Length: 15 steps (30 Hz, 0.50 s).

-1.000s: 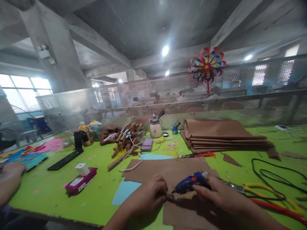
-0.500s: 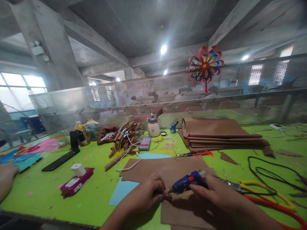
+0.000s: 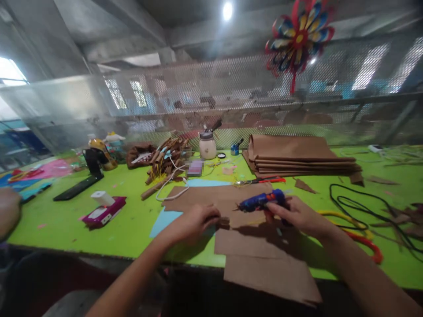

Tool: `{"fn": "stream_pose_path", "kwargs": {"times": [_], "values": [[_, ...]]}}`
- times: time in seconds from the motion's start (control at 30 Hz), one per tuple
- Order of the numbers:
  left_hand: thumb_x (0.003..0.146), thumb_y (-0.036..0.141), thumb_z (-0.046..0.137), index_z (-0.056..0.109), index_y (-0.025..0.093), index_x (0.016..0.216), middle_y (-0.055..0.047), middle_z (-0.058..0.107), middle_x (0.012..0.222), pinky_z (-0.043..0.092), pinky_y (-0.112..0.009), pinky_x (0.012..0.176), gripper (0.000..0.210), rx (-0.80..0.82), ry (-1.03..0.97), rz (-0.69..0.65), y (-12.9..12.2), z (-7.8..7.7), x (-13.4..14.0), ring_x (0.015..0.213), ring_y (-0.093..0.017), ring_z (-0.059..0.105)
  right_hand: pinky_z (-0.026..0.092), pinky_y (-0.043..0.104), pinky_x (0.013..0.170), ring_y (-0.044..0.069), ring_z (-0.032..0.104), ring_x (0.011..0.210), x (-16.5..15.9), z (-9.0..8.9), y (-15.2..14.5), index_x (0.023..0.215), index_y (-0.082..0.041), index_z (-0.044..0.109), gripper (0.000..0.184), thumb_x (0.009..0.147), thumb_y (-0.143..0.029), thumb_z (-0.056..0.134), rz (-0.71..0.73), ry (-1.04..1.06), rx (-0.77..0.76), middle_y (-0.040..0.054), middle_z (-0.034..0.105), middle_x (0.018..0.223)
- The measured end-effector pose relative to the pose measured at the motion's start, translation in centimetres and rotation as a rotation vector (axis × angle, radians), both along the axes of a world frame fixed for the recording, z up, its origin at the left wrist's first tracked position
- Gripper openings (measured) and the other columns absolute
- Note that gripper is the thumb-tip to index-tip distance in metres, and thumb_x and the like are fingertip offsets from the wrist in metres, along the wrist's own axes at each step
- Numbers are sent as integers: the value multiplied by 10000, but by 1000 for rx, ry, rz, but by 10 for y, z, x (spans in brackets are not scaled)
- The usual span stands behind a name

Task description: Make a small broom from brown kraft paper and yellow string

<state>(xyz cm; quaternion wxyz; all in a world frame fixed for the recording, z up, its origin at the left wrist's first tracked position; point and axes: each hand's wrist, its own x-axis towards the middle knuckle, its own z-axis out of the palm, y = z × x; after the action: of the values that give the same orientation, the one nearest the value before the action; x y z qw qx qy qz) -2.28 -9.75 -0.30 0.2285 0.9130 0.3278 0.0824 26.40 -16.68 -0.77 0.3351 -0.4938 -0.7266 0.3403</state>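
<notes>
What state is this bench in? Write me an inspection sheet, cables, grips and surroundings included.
Surface: green table, pink scraps on it.
Job's things: blue glue gun, small brown roll, brown sheet overhanging near edge.
Clutter: heaped brown rolls, loose offcut.
Grips: left grip holds the small roll; right grip holds the gun.
Cables: black cord looped at right, white cable curving mid-table.
Surroundings: perforated screen behind, another person's arm at left.

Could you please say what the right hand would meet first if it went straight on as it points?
Leading with the blue glue gun, the right hand would probably meet the left hand first, though depth is unclear.
</notes>
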Motion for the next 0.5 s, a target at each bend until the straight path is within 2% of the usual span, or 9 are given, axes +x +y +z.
{"fn": "stream_pose_path", "kwargs": {"times": [0.17, 0.3, 0.5], "values": [[901, 369, 364, 620, 174, 931, -58, 645, 859, 375, -238, 658, 323, 35, 61, -7, 7, 7, 7, 749, -161, 557, 398, 234, 557, 138, 528, 624, 1, 4, 0, 707, -129, 624, 478, 847, -544, 435, -24, 89, -60, 57, 610, 686], [895, 352, 375, 615, 169, 974, -57, 668, 853, 369, -233, 630, 312, -1, 94, 6, 12, 11, 13, 711, -151, 569, 408, 235, 561, 137, 523, 624, -1, -1, 1, 715, -125, 619, 464, 853, -531, 440, -9, 74, -86, 56, 604, 677], [869, 329, 409, 517, 169, 970, -28, 632, 788, 368, -230, 612, 218, -19, 5, 2, 17, 6, 11, 685, -141, 538, 413, 235, 559, 131, 514, 618, -4, -7, 3, 745, -121, 612, 416, 878, -473, 435, 19, 48, -99, 48, 582, 677]]}}
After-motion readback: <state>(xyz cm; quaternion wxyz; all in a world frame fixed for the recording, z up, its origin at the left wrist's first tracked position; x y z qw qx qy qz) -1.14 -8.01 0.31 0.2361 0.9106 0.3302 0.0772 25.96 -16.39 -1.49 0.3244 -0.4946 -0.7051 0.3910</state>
